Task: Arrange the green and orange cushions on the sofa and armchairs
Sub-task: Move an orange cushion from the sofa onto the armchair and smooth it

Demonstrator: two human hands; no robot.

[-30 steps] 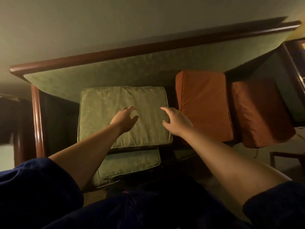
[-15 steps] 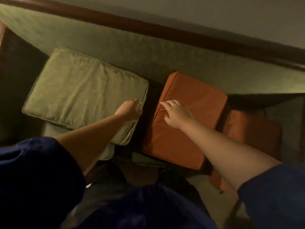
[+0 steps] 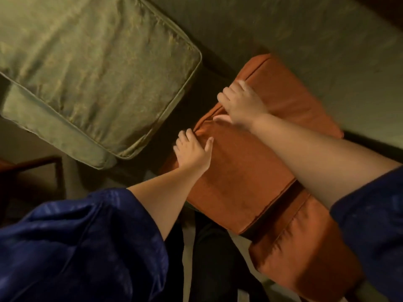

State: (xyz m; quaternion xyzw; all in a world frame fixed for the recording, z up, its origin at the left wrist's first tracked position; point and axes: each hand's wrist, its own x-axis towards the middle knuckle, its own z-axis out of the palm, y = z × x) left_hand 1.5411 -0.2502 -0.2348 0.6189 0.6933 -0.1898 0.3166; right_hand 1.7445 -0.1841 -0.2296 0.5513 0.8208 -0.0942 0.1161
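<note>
Both hands were on the near orange cushion [image 3: 250,171], along its left edge. Left hand [image 3: 193,152]: fingers curled over the edge, thumb spread on the top face, fabric puckered under the grip, so it looked closed on the cushion. Right hand [image 3: 242,104]: further up the same edge, fingers hooked over the seam, thumb lying along the top; also apparently gripping, though blur softened the fingertips.

The cushion lay flat on the sofa seat, its far end against the green backrest [image 3: 283,35]. A second orange cushion [image 3: 305,258] sat just beside it on the right, a dark gap between them. The green cushion [image 3: 87,68] rested well to the left, apart from the hands.

Judgement: step in hand was lifting or shifting the near orange cushion. Both grips sat on one side, so the far side would likely sag or drag. Better to lift evenly and keep clear of the neighbouring cushion.
</note>
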